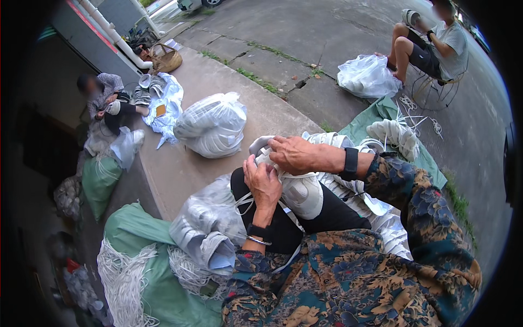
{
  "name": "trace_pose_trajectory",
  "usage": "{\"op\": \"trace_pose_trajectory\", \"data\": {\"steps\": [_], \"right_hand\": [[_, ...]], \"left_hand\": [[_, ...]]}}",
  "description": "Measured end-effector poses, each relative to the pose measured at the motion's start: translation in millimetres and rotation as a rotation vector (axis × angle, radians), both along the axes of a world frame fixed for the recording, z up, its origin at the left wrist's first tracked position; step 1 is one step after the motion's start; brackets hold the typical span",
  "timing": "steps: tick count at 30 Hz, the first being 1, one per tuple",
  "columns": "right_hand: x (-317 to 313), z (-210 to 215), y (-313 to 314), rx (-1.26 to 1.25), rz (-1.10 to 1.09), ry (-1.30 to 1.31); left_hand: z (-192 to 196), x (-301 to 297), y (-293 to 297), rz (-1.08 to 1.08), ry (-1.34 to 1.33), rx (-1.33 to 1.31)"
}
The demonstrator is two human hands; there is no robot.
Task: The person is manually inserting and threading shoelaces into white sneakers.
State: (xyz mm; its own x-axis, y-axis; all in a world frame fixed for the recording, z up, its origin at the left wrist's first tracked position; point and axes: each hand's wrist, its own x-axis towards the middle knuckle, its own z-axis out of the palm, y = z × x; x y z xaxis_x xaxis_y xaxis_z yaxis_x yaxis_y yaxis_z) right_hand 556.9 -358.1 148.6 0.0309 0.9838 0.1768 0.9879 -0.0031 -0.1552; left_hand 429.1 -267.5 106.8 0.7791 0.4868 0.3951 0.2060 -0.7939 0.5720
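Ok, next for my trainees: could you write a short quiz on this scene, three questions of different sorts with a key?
1. True or false: the left hand and the right hand are both on a pale shoe.

2. Besides a black band, what does the left wrist wear?
A) a yellow glove
B) a silvery bracelet
C) a red ribbon

3. Fill in the colour: the big bunch of white laces at the picture's lower left lies on ____ fabric.

Key: 1 true; 2 B; 3 green.
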Motion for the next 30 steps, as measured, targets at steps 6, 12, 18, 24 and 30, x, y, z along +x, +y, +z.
{"op": "trace_pose_trajectory", "data": {"steps": [6,12,18,24,30], "right_hand": [[-6,9,7,-0.203,-0.075,-0.044],[7,16,-5,0.274,0.011,0.153],[23,20,-30,0.376,-0.288,1.131],[-10,43,-28,0.179,-0.349,2.06],[78,43,-56,0.519,-0.433,2.052]], "left_hand": [[-2,-10,6,-0.02,-0.09,-0.055],[3,-34,26,-0.005,-0.131,-0.085],[16,-38,17,-0.114,-0.093,0.056],[11,-31,20,-0.149,-0.06,0.09],[3,-43,34,-0.197,-0.11,0.042]]}}
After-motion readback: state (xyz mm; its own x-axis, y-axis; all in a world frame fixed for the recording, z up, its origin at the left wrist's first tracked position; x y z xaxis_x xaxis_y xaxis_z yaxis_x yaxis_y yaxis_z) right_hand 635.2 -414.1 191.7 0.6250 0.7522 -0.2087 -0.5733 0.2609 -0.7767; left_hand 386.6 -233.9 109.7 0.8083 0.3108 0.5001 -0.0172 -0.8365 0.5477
